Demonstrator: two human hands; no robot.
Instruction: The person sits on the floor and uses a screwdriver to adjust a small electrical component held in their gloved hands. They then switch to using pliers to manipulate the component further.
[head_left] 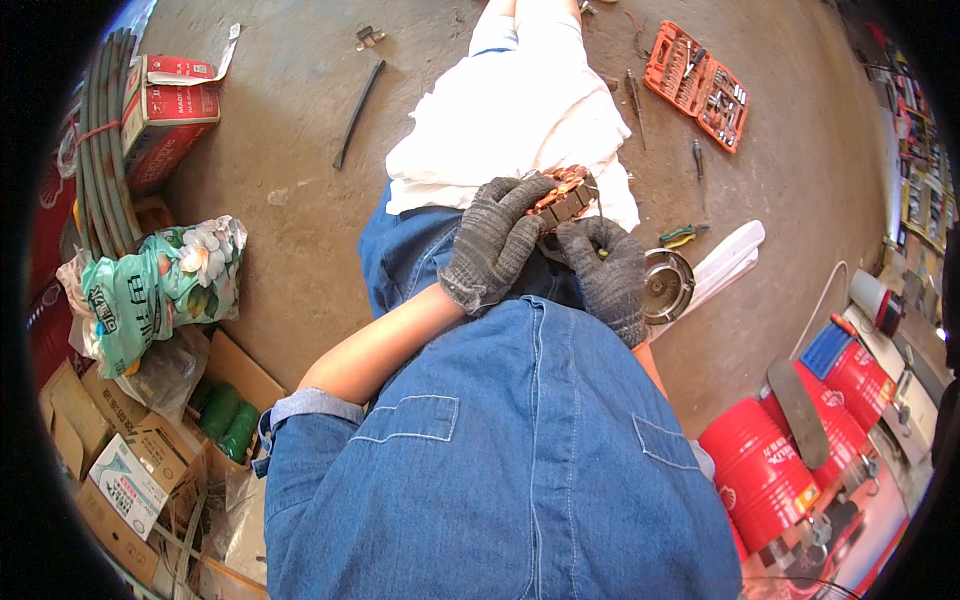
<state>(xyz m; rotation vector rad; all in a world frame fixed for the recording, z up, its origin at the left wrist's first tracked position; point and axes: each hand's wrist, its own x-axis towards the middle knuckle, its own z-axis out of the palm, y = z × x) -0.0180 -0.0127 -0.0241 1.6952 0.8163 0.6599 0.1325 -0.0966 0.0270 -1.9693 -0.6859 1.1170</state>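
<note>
A motor stator (565, 208) with copper windings and a dark laminated core rests over my lap, above a white cloth (500, 130). My left hand (492, 240), in a dark grey knitted glove, is closed on the stator's left side, fingers over the windings. Close against its right side is my right hand (607, 275), gloved the same, with its fingers curled. A thin dark rod rises from those fingers and a small yellow bit shows between them, perhaps a slim screwdriver; most of it is hidden. Just right of that hand sits a round metal motor housing (668, 287).
White fan blades (735, 260) and green-and-yellow pliers (683, 237) lie at the right. Farther off are an orange socket set case (700, 85), a screwdriver (698, 158) and a black tube (358, 115). Red drums (755, 465) stand right; cardboard boxes (150, 450) and hoses (103, 150) stand left.
</note>
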